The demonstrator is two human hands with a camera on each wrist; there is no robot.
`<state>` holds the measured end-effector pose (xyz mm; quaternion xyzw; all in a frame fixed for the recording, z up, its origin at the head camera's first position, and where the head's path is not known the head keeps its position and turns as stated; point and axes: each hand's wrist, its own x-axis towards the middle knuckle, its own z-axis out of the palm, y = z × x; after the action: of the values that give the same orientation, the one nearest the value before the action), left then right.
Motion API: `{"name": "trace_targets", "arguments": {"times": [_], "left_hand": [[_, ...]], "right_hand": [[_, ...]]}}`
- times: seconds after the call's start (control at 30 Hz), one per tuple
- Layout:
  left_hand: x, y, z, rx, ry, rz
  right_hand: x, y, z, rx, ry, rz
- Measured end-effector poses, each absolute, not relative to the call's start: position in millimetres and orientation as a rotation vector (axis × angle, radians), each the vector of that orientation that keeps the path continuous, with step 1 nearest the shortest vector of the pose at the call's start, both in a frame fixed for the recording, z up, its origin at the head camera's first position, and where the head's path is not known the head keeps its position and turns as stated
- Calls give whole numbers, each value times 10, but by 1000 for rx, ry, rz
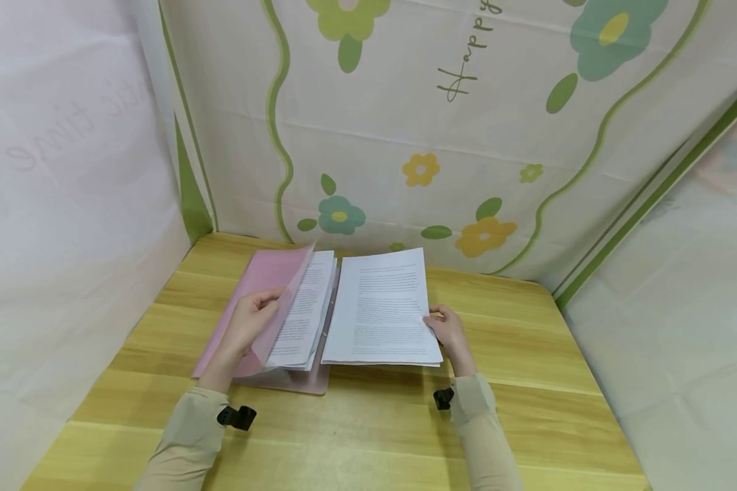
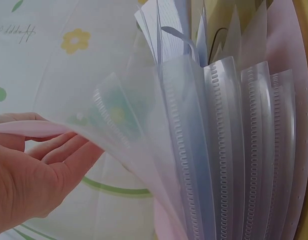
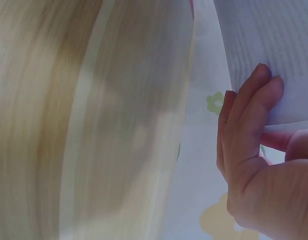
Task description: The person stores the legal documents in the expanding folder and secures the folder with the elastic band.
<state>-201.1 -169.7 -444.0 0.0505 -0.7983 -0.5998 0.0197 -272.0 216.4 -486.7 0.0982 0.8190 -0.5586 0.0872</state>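
Note:
A pink folder (image 1: pixel 282 262) lies on the table at centre left, its front cover raised. My left hand (image 1: pixel 248 320) pinches the edge of that translucent cover between thumb and fingers. Behind the cover are printed sheets (image 1: pixel 305 320); the left wrist view shows several clear punched sleeves (image 2: pixel 224 150) fanned apart. Right of the folder's spine, a stack of printed paper (image 1: pixel 383 307) is held off the table at its right edge. My right hand (image 1: pixel 450 331) grips that edge, with fingers (image 3: pixel 251 110) against the underside and the thumb on the opposite face.
The wooden table (image 1: pixel 368 436) reaches to a white cloth wall (image 1: pixel 356 136) with printed flowers behind. More cloth walls stand at left and right. A black wrist camera (image 1: pixel 237 417) is worn on the left sleeve, another (image 1: pixel 443 398) on the right.

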Motion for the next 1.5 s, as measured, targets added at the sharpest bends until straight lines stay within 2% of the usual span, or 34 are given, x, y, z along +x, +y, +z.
{"name": "trace_targets", "arguments": {"times": [0.67,1.5], "left_hand": [[-2014,-1719,-4443,142,-2456,-1899],[-2020,-1720,-4454,137,-2480,-1858]], "right_hand": [[-2632,2180,-5032,351,2398,-1686],[-2647,1953,-5052,330,2349,-1734]]}}
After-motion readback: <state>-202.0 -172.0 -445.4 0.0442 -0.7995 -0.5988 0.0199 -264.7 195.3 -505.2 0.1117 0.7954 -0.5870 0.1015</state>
